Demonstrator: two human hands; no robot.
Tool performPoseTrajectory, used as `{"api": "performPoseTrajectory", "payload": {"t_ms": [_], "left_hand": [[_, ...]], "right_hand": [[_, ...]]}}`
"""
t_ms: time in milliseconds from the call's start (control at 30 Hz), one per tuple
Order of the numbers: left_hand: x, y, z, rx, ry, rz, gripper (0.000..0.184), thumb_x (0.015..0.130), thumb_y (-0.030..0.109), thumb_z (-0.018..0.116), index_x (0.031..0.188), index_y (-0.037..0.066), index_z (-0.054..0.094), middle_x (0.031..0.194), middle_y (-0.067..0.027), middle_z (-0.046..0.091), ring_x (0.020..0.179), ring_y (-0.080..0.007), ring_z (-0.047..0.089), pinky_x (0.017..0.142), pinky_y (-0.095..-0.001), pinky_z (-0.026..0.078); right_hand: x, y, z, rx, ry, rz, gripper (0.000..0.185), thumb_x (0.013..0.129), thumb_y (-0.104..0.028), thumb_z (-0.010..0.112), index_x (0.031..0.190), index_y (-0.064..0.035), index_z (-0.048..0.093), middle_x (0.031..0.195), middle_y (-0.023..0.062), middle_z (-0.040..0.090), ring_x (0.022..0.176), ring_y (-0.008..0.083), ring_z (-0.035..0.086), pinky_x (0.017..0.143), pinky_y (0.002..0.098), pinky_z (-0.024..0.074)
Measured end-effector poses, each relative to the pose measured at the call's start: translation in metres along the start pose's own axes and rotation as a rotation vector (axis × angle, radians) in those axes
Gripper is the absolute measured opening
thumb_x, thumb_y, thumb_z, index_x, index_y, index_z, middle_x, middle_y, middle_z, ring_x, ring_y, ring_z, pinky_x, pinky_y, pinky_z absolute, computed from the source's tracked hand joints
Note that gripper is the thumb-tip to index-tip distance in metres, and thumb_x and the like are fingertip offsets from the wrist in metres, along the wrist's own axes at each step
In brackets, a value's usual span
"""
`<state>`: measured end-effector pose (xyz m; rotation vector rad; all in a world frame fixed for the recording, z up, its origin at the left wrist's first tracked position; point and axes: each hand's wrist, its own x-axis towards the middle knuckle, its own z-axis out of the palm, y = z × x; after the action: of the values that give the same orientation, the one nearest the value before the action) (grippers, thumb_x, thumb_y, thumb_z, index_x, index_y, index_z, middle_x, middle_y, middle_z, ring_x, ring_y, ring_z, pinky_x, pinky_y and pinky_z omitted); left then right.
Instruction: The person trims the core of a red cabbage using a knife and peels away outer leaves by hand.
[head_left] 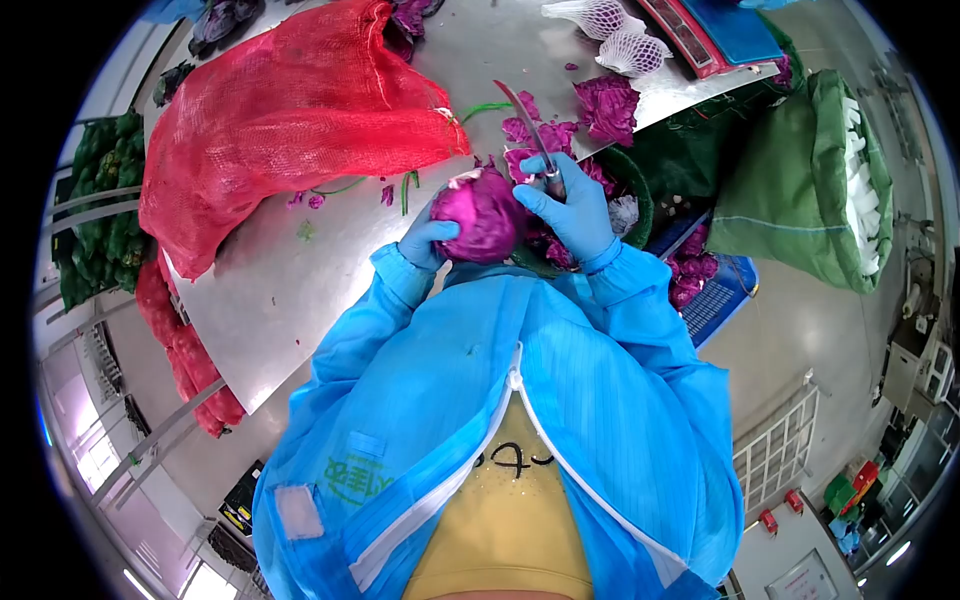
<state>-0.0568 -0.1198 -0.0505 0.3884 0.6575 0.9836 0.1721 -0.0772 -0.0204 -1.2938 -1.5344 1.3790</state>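
One knife (530, 125), one held cabbage (488, 218), two foam nets (635, 54) (seemingly).

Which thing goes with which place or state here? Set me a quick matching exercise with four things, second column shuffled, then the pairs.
Things:
1. curved knife
2. purple cabbage
3. red mesh sack
4. green sack

Places or states:
A. lying on the metal table
B. held in the right hand
C. white contents showing at its mouth
D. held in the left hand

Pairs: 1-B, 2-D, 3-A, 4-C
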Motion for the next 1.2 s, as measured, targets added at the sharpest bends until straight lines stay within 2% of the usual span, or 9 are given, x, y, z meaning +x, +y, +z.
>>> {"api": "performPoseTrajectory", "payload": {"t_ms": [100, 167, 300, 500, 733, 833, 867, 967, 1200], "left_hand": [[0.008, 0.006, 0.016, 0.351, -0.069, 0.034, 0.092, 0.059, 0.014, 0.08, 0.14, 0.005, 0.036, 0.13, -0.0117, 0.051, 0.119, -0.0251, 0.051, 0.106, -0.0384, 0.039], [0.009, 0.006, 0.025, 0.58, -0.06, 0.035, 0.096, 0.056, 0.009, 0.082, 0.14, 0.005, 0.035, 0.131, -0.011, 0.05, 0.12, -0.0232, 0.05, 0.106, -0.0372, 0.038], [0.013, 0.006, 0.023, 0.646, -0.158, 0.055, 0.098, 0.054, 0.007, 0.084, 0.14, 0.005, 0.036, 0.132, -0.011, 0.049, 0.12, -0.0216, 0.05, 0.105, -0.0362, 0.039], [0.005, 0.012, 0.025, 0.665, -0.086, -0.206, 0.093, 0.057, 0.005, 0.082, 0.139, 0.005, 0.038, 0.134, -0.0092, 0.048, 0.121, -0.021, 0.049, 0.104, -0.0347, 0.038], [0.009, -0.008, 0.009, 0.888, -0.155, -0.052, 0.095, 0.06, 0.014, 0.085, 0.141, 0.006, 0.035, 0.134, -0.0105, 0.047, 0.124, -0.0221, 0.046, 0.107, -0.0364, 0.036], [0.007, -0.007, 0.027, 0.894, -0.261, 0.023, 0.099, 0.058, 0.013, 0.085, 0.142, 0.005, 0.033, 0.136, -0.0126, 0.046, 0.126, -0.0228, 0.045, 0.108, -0.0364, 0.034], [0.007, -0.011, 0.029, 0.792, -0.217, 0.013, 0.101, 0.058, 0.011, 0.084, 0.143, 0.003, 0.03, 0.138, -0.0135, 0.044, 0.127, -0.0227, 0.043, 0.109, -0.0364, 0.033], [0.001, -0.008, 0.031, 0.655, -0.143, 0.06, 0.102, 0.058, 0.009, 0.083, 0.143, 0.002, 0.029, 0.139, -0.013, 0.042, 0.128, -0.0229, 0.042, 0.11, -0.0362, 0.032], [-0.007, 0.0, 0.019, 0.627, -0.105, 0.115, 0.107, 0.052, 0.013, 0.087, 0.142, 0.002, 0.031, 0.141, -0.0122, 0.04, 0.129, -0.0235, 0.041, 0.111, -0.0365, 0.03]], "right_hand": [[0.005, -0.037, -0.011, -0.077, -0.107, -0.003, 0.055, 0.073, -0.038, 0.079, 0.112, -0.005, 0.058, 0.082, 0.0059, 0.063, 0.075, 0.0116, 0.06, 0.069, 0.0264, 0.0483], [0.018, -0.026, -0.012, -0.433, -0.188, -0.355, 0.064, 0.067, -0.047, 0.08, 0.111, -0.0055, 0.058, 0.09, 0.0085, 0.064, 0.081, 0.022, 0.063, 0.073, 0.0337, 0.0485], [0.031, -0.022, -0.024, -0.504, -0.415, -0.264, 0.066, 0.064, -0.054, 0.078, 0.106, -0.0068, 0.059, 0.093, 0.012, 0.062, 0.085, 0.0308, 0.061, 0.074, 0.0395, 0.0477], [0.025, -0.032, -0.024, -0.669, -0.468, -0.373, 0.042, 0.076, -0.044, 0.07, 0.101, -0.012, 0.06, 0.083, 0.0098, 0.063, 0.078, 0.0288, 0.064, 0.067, 0.0401, 0.0491], [0.02, -0.013, -0.015, -1.025, -0.479, -0.73, 0.027, 0.081, -0.028, 0.07, 0.102, -0.0132, 0.062, 0.078, 0.0071, 0.064, 0.065, 0.0259, 0.064, 0.054, 0.0332, 0.0499], [0.021, 0.008, -0.017, -0.513, -0.072, -0.68, 0.021, 0.082, -0.023, 0.07, 0.098, -0.0113, 0.063, 0.078, 0.0076, 0.065, 0.064, 0.0244, 0.065, 0.056, 0.0312, 0.0506], [0.017, -0.003, -0.019, -0.486, 0.022, -0.43, 0.019, 0.082, -0.021, 0.07, 0.095, -0.0096, 0.063, 0.081, 0.0087, 0.066, 0.066, 0.0233, 0.066, 0.057, 0.0296, 0.051], [0.007, -0.008, -0.028, -0.502, 0.169, -0.231, 0.03, 0.087, -0.037, 0.063, 0.097, -0.0091, 0.061, 0.08, 0.0108, 0.064, 0.072, 0.0261, 0.065, 0.062, 0.035, 0.0497], [-0.032, -0.002, -0.038, -0.646, -0.089, -0.187, 0.048, 0.089, -0.055, 0.05, 0.091, -0.0081, 0.059, 0.079, 0.0125, 0.062, 0.077, 0.0314, 0.062, 0.063, 0.0404, 0.0475]]}}
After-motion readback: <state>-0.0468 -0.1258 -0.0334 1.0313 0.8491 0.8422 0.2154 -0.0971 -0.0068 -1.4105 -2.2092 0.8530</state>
